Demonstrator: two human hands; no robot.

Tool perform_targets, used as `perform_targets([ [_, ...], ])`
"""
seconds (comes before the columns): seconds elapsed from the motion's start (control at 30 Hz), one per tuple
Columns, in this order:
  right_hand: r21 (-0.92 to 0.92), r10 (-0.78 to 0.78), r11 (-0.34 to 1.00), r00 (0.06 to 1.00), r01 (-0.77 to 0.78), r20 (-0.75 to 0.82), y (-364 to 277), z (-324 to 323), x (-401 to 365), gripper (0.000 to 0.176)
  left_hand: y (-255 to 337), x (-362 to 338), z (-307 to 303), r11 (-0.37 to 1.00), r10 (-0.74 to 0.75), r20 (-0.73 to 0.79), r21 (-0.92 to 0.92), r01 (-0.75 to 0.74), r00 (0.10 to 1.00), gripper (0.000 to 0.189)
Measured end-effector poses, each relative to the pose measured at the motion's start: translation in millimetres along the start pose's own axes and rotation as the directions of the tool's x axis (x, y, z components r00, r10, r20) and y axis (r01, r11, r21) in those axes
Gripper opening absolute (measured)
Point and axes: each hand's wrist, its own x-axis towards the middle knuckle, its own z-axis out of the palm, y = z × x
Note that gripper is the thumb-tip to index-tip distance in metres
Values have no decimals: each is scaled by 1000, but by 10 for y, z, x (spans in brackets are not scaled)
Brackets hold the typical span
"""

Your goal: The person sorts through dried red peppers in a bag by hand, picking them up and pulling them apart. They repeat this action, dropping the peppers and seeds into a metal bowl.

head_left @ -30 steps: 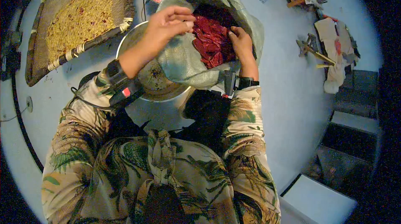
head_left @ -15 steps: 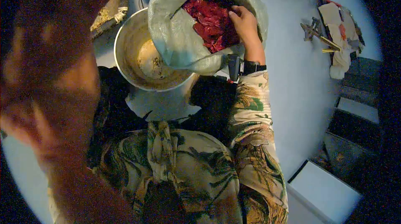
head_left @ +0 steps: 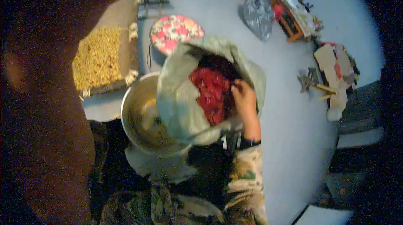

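Observation:
A pale green woven sack [head_left: 180, 107] stands with its mouth gaping towards me. Inside it lies a heap of crinkled, glossy dark red pieces that look like dried chillies [head_left: 210, 92]. My right hand [head_left: 245, 99] reaches over the sack's near rim to the right edge of the heap, fingers curled together; what they grip is hidden. A large metal pot [head_left: 130, 134], stained inside, sits left of the sack, partly covered by it. Very close to the camera, my left hand [head_left: 42, 82] is a dark brown blur across the left side, its fingers not readable.
Left of the pot is a tray of yellowish grains [head_left: 98, 59]. A round floral-topped stool [head_left: 176, 32] stands behind the sack. Further right are a grey plastic bag [head_left: 258, 15], a crate of odds and ends [head_left: 291, 19] and pale cloths [head_left: 329, 63] on the floor.
The view has tilted up, so the sack and pot appear lower and the stool and grain tray show more. My left hand has come closer to the camera. My right hand stays in the sack.

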Motion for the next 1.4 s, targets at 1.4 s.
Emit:
perform_targets([
  [1.4,-116,-51,992,998,46,-40,-67,87,51,37,221,-179,115,982,-179,-58,51,182,982,51],
])
